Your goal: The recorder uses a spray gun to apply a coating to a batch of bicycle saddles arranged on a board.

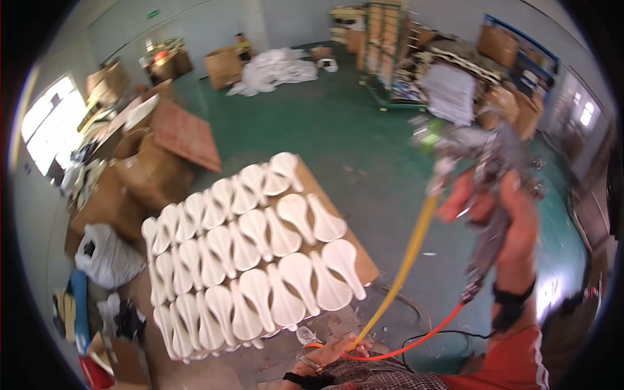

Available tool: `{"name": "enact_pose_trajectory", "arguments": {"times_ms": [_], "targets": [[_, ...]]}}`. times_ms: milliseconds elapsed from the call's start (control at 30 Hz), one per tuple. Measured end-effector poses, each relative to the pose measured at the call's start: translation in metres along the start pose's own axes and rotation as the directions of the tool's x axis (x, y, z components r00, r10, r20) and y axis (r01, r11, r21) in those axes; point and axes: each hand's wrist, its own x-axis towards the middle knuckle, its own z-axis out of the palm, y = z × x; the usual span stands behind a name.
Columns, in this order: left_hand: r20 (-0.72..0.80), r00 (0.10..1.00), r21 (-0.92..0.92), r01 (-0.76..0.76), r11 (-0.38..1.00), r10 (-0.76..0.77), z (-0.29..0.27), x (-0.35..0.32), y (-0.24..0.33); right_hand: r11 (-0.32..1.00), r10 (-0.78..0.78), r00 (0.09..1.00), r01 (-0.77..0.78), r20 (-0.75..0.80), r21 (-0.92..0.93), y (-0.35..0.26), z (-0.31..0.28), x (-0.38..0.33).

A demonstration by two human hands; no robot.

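At right, the right hand (515, 207) grips a silvery, motion-blurred spray gun (497, 153); near, the left hand (334, 351) holds its yellow hose (409, 253).

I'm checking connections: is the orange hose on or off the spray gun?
On: the orange hose meets the spray gun at the bottom of its handle.
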Motion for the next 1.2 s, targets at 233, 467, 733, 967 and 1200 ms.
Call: {"name": "enact_pose_trajectory", "arguments": {"times_ms": [233, 467, 733, 967, 1200], "targets": [[-0.517, 0.726, 0.125, 0.588, 0.799, -0.453, -0.055, -0.125, -0.049, 0.960, 0.267, 0.958, -0.275, -0.106, -0.060, 0.061, 0.020, 0.054], [-0.668, 0.730, 0.374, 0.159, 0.914, 0.146, -0.038, -0.180, 0.062, 0.817, 0.516, 0.840, -0.423, 0.170, -0.393, 0.146, 0.112, 0.102], [-0.616, 0.783, 0.328, 0.163, 0.930, 0.080, -0.082, -0.202, 0.098, 0.834, 0.446, 0.873, -0.324, 0.198, -0.447, 0.190, 0.174, 0.155], [-0.533, 0.846, 0.206, 0.109, 0.972, 0.018, -0.113, -0.207, 0.094, 0.820, 0.451, 0.869, -0.313, 0.203, -0.480, 0.208, 0.205, 0.181], [-0.529, 0.849, 0.123, 0.072, 0.990, 0.004, -0.127, -0.217, 0.091, 0.844, 0.412, 0.893, -0.298, 0.183, -0.445, 0.225, 0.230, 0.203]]}}
